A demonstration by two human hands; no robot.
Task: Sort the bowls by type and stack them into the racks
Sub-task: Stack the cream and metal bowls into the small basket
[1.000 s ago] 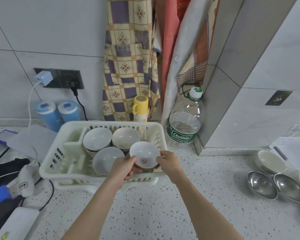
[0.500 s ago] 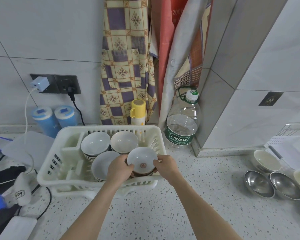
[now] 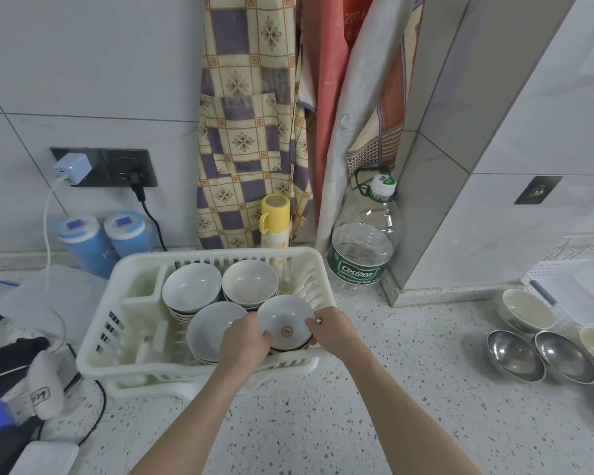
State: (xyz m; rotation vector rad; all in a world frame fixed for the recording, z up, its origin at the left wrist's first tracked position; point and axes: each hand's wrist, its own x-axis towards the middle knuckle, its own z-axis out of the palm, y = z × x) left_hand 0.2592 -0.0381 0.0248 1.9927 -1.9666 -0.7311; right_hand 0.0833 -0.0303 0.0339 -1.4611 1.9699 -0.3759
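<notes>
Tabletop point(image 3: 408, 406): speckled, carrying everything.
Rack point(image 3: 96, 341): white plastic, four bowl stacks inside.
Steel bowls point(image 3: 542, 358): well apart, far right.
Marked bowl point(image 3: 285, 322): tops the rack's front-right stack.
Left hand point(image 3: 246, 342): fingers closed on its left rim.
Right hand point(image 3: 333, 329): fingers closed on its right rim.

Home kitchen: speckled counter point(image 3: 408, 389), hanging apron point(image 3: 244, 125), dish rack point(image 3: 110, 337) of bowls.

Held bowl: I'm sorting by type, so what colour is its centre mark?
Reddish-brown, on the white bowl; head view.
</notes>
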